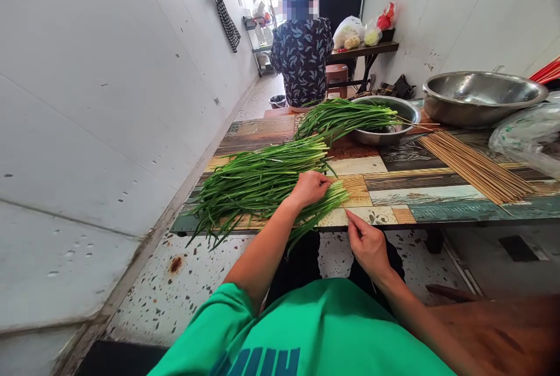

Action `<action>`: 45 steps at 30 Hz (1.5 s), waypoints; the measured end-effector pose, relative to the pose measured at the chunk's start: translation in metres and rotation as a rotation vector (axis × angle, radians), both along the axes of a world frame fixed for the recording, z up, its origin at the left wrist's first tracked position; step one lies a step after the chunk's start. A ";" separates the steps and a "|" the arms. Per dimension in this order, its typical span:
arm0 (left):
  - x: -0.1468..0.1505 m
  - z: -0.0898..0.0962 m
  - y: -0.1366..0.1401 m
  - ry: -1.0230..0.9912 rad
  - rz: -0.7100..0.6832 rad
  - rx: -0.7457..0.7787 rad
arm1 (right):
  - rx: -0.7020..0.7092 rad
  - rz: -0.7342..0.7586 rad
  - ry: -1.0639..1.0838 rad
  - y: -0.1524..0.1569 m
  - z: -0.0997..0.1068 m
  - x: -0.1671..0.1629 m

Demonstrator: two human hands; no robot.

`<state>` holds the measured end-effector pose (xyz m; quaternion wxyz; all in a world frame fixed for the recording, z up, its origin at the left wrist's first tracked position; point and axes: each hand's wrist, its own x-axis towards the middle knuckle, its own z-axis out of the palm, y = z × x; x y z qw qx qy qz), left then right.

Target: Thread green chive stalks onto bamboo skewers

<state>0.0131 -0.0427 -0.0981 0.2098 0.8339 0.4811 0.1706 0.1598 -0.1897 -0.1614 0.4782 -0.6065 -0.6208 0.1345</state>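
Note:
A heap of long green garlic chives [258,175] lies on the table, its pale stem ends pointing right. My left hand [311,188] is closed at those stem ends, fingertips pinched on chives, though the exact stalks are hidden by the fingers. Just below and to the right, at the table's near edge, my right hand [367,245] pinches a thin bamboo skewer [346,211]. The skewer's upper end is close to the pale ends of the nearest chives.
Behind the heap, more chives [345,116] with skewers through their ends lie across a steel bowl [409,112]. Loose bamboo skewers [476,166] are spread to the right, near a large steel basin [485,96] and a plastic bag [527,137]. A person [301,61] sits beyond the table.

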 end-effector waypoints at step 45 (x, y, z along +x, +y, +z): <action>0.000 -0.004 0.002 -0.071 0.095 0.032 | -0.017 0.023 0.041 -0.006 -0.006 0.003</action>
